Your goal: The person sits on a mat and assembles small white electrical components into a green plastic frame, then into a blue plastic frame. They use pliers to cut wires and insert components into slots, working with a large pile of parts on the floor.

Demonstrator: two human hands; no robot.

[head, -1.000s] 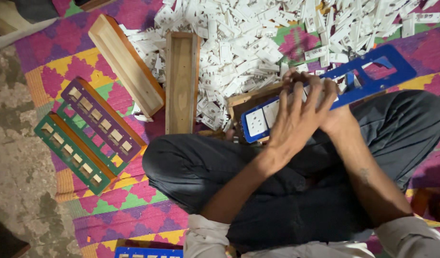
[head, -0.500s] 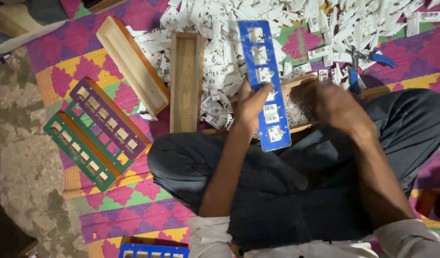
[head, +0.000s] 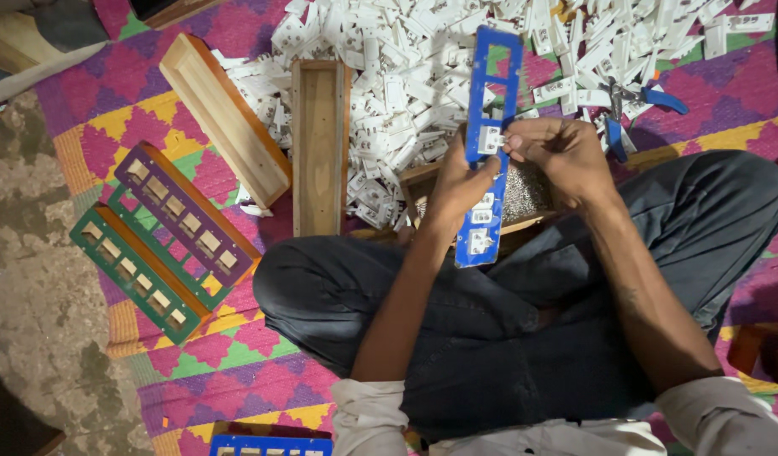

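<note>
My right hand (head: 562,152) pinches a small white switch piece (head: 490,138) against the blue frame (head: 488,152), fingertips closed on it at one of the upper slots. My left hand (head: 461,187) clamps the frame's edge lower down, holding it upright over my lap, above a wooden tray of small metal bits (head: 524,192). To seat the piece well, I judge I should keep the frame steady, line the piece square with its opening and press evenly. The pile of white parts (head: 406,76) lies beyond on the patterned mat (head: 152,110); purple and green frames (head: 157,241) rest to the left.
</note>
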